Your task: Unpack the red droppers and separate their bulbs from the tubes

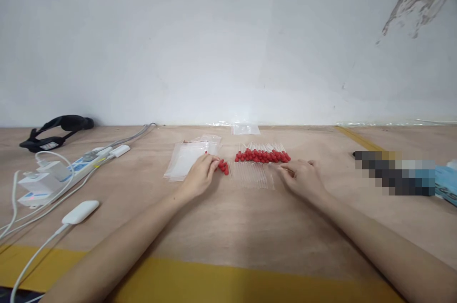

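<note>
My left hand (202, 172) is closed, fingertips together beside a small heap of loose red caps (223, 167); whether a cap is between the fingers is hidden. My right hand (303, 177) is closed at the right end of a row of thin clear tubes (250, 175) lying side by side. What looks like one clear tube (273, 164) sticks out leftward from its fingertips. Just behind the row lies a pile of clear tubes with red caps (262, 155), their capped ends toward me.
Flat clear plastic bags (183, 158) are stacked left of the caps, and another bag (246, 130) lies by the wall. At left are a power strip (80, 167) with cables, a white case (80, 212) and a black headset-like strap (57, 131). A blue package (446, 181) is far right.
</note>
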Demonstrator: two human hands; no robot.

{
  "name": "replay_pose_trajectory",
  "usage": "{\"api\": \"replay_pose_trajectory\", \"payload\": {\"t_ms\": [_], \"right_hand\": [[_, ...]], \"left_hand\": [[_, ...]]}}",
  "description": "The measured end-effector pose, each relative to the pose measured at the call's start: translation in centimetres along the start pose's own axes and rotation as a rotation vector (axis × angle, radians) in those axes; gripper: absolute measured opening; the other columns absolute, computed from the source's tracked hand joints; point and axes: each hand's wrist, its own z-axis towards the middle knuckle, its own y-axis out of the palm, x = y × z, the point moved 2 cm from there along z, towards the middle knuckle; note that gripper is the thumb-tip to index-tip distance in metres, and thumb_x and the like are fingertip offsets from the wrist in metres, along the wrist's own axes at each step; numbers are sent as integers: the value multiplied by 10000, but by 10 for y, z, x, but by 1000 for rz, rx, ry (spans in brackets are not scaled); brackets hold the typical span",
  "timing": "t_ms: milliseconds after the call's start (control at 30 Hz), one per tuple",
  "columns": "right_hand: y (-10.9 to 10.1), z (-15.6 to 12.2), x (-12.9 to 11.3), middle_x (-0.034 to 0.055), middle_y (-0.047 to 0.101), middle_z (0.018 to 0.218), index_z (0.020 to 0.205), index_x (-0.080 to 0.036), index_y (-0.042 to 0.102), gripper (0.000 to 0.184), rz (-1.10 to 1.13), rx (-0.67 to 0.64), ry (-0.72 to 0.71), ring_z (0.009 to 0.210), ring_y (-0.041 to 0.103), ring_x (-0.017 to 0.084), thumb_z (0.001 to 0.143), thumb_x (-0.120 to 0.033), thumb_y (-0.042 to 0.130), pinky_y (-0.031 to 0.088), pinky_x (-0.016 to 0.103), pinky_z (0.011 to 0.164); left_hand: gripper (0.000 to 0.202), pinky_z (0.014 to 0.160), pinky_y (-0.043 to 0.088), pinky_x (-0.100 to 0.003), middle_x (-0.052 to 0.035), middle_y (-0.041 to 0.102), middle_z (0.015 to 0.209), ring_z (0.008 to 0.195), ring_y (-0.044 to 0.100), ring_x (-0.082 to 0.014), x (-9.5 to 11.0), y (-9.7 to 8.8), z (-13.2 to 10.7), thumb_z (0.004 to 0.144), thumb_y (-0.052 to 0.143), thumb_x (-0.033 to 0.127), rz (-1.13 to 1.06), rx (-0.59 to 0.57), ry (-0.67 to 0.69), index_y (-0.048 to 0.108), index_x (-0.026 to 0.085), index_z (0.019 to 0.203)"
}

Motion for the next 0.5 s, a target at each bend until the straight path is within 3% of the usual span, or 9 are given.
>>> {"api": "replay_pose_trajectory", "payload": {"t_ms": [167, 367, 500], "right_hand": [[10, 1, 4, 10, 664, 720, 846, -254, 652, 259, -102, -212, 207, 718, 576, 186, 771, -254, 405, 242, 325, 708], [18, 0, -5, 9, 651, 680, 857, -247, 629, 259, -70, -302, 236, 693, 571, 183, 769, -251, 385, 260, 310, 695], [18, 0, -11, 15, 632, 656, 769, -216, 616, 238, -72, -310, 239, 666, 550, 166, 772, -262, 383, 255, 292, 669]], "left_hand": [[228, 786, 420, -291, -65, 552, 930, 841, 545, -163, -17, -9, 35, 816, 398, 235, 96, 12, -170, 549, 155, 967], [234, 687, 430, -280, -27, 626, 824, 804, 577, -184, -6, 12, 67, 758, 440, 226, 342, -139, -192, 509, 184, 977], [186, 721, 415, -344, -69, 640, 804, 808, 586, -243, -1, 28, 73, 697, 490, 221, 444, -195, -196, 561, 172, 861]]}}
